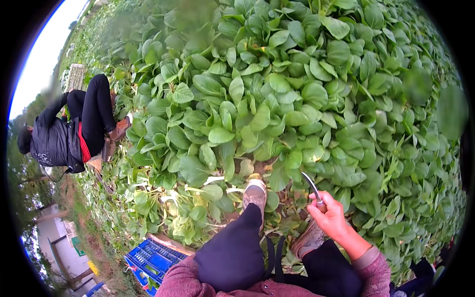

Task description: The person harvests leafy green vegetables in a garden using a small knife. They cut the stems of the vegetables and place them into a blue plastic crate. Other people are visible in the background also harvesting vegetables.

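My right hand is closed around the handle of a small sickle, whose curved metal blade points up and left, close to the leaves. In front of me spreads a dense bed of broad-leaved green plants, like bok choy. My left hand is out of view; only its sleeve shows low in the picture. Between and beside my shoes lie cut stalks, loose leaves and bare soil.
Blue plastic crates stand at the lower left behind my knee. A co-worker in dark clothes sits low at the left edge of the bed, near a pale crate. Part of another person in dark clothing shows at the lower right.
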Tool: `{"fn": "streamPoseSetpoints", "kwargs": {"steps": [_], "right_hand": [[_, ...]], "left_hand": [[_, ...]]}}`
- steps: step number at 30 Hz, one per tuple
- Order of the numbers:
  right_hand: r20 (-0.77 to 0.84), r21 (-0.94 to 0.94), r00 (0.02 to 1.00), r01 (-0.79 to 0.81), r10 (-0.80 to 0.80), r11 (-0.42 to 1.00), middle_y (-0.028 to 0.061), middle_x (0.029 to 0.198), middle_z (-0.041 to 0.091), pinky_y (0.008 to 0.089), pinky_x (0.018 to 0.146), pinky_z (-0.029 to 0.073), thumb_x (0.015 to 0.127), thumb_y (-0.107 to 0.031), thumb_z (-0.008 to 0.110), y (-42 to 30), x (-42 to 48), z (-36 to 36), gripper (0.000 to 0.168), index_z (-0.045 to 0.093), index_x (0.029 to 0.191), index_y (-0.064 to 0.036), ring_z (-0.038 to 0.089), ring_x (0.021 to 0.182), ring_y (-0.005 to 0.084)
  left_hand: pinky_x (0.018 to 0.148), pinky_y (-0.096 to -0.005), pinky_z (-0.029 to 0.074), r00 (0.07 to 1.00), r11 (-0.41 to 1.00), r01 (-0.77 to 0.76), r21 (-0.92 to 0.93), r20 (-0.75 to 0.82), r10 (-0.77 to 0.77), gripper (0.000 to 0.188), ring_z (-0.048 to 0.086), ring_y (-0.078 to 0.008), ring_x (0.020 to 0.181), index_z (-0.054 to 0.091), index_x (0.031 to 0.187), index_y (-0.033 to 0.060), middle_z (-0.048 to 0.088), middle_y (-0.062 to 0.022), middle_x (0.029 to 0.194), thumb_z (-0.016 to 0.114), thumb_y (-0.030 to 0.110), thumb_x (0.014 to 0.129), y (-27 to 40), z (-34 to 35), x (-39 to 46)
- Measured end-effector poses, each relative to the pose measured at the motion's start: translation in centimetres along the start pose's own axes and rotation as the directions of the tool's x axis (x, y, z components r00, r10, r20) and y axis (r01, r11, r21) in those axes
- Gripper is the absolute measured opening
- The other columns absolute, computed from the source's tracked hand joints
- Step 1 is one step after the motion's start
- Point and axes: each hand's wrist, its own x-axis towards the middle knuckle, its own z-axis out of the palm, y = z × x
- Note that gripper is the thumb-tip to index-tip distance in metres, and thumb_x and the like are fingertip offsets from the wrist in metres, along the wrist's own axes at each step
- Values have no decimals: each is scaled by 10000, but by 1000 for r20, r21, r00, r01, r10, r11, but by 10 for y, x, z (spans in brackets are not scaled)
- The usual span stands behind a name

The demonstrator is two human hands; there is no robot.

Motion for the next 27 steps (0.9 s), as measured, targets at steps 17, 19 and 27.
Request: {"fn": "streamPoseSetpoints", "kwargs": {"steps": [17,19,27], "right_hand": [[-508,-124,841,145,-188,982,-53,704,515,170,498,362,831,10,633,-28,-90,-73,226,558,1041,-32,453,593,-5],[-682,-71,703,212,-202,975,-54,712,513,159,473,336,836,19,620,-34,-122,-87,223,542,1036,-39,421,542,-4],[-661,-72,624,501,-417,863,2,776,540,152,404,315,872,31,570,-105,-185,-60,296,507,1156,-21,417,477,16]], "left_hand": [[750,-420,515,980,973,-197,123,36,194,365,652,-325,837,662,957,42,668,-190,924,577,367,814,80,-23,60],[751,-419,516,972,963,-233,138,58,227,370,652,-324,836,662,956,41,668,-190,925,580,373,814,71,-18,56],[802,-416,507,939,927,-334,168,-30,344,491,655,-322,871,653,1016,48,665,-197,953,652,460,749,-5,-42,24]]}}
